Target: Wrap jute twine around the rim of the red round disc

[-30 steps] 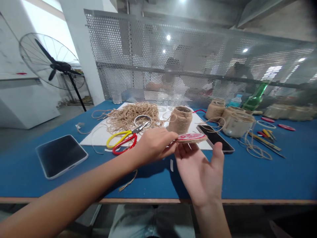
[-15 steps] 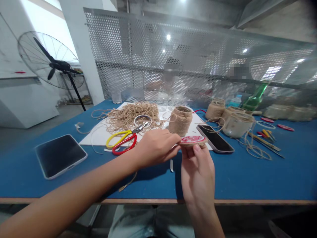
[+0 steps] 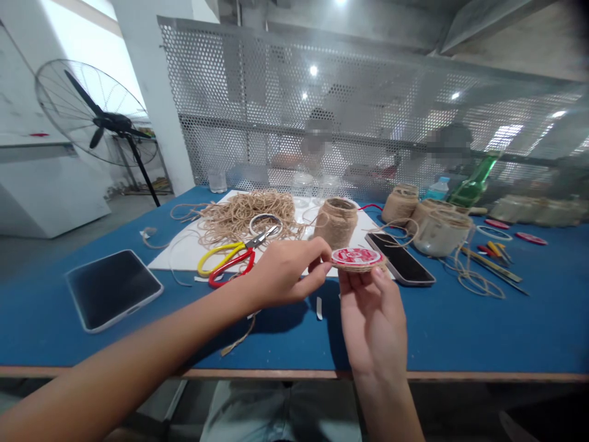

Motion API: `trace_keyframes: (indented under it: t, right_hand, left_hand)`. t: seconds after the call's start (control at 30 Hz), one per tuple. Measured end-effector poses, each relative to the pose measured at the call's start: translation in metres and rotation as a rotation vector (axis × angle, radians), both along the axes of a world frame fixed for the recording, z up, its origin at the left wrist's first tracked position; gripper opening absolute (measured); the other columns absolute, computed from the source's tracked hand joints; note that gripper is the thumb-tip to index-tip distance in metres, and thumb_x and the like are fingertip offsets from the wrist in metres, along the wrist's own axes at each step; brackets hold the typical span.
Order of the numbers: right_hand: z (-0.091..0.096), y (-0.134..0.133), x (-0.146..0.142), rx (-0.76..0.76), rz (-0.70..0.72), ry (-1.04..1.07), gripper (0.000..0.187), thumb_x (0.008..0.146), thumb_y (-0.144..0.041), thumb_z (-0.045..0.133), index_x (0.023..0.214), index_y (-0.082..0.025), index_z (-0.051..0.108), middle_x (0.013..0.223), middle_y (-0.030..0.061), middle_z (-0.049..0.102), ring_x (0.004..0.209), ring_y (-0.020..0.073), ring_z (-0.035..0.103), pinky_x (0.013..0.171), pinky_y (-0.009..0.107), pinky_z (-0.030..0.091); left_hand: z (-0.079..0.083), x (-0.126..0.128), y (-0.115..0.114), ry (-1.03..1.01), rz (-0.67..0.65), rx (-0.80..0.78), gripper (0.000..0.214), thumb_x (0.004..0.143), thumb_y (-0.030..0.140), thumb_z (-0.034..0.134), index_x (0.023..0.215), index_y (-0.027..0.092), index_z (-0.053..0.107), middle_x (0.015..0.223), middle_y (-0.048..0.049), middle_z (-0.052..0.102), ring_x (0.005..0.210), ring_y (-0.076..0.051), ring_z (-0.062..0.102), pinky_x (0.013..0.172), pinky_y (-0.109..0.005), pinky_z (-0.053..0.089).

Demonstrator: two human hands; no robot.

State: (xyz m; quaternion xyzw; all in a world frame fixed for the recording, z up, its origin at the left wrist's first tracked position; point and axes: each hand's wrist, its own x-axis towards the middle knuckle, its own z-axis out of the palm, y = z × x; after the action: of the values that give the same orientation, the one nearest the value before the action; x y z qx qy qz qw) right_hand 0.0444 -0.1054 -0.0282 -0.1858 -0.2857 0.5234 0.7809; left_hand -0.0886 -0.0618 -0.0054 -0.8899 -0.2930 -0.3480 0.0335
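Both hands hold a round red-and-white jar lid (image 3: 357, 256) whose rim is wrapped in jute twine, raised a little above the blue table (image 3: 460, 325). My left hand (image 3: 285, 270) pinches the lid's left edge with thumb and fingers. My right hand (image 3: 372, 319) grips it from below, fingertips curled on the rim. A twine-wrapped jar (image 3: 337, 222) stands just behind the lid on a white sheet (image 3: 184, 248).
Yellow-and-red scissors (image 3: 230, 258) and a loose twine heap (image 3: 243, 215) lie on the sheet. A tablet (image 3: 113, 288) lies at left, a phone (image 3: 400, 258) at right. More wrapped jars (image 3: 437, 227), a green bottle (image 3: 473, 181) and tools sit at right. People work behind the perforated screen.
My right hand went from open palm-up under the lid to closing its fingers on the rim. The lid has tilted slightly, showing more of its red top.
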Motion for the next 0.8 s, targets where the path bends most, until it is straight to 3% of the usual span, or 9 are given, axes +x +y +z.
trace_keyframes:
  t: [0.3, 0.8]
  right_hand:
    - [0.0042, 0.001, 0.0032, -0.029, 0.113, 0.119, 0.015, 0.078, -0.018, 0.05, 0.088, -0.016, 0.061, 0.082, -0.0004, 0.06, 0.077, 0.0075, 0.057, 0.08, 0.022, 0.047]
    - [0.0043, 0.0022, 0.0067, -0.038, 0.127, 0.114, 0.019, 0.077, -0.026, 0.049, 0.089, -0.017, 0.06, 0.09, 0.0027, 0.059, 0.083, 0.0123, 0.055, 0.076, 0.027, 0.047]
  left_hand:
    - [0.003, -0.0018, -0.0012, -0.151, -0.046, -0.201, 0.012, 0.082, 0.027, 0.045, 0.085, 0.016, 0.052, 0.071, 0.0012, 0.057, 0.063, -0.008, 0.052, 0.062, -0.02, 0.04]
    - [0.0003, -0.0034, 0.0006, -0.11, -0.159, -0.066, 0.015, 0.081, 0.021, 0.047, 0.089, 0.016, 0.058, 0.077, -0.0016, 0.061, 0.066, -0.009, 0.05, 0.063, -0.021, 0.039]
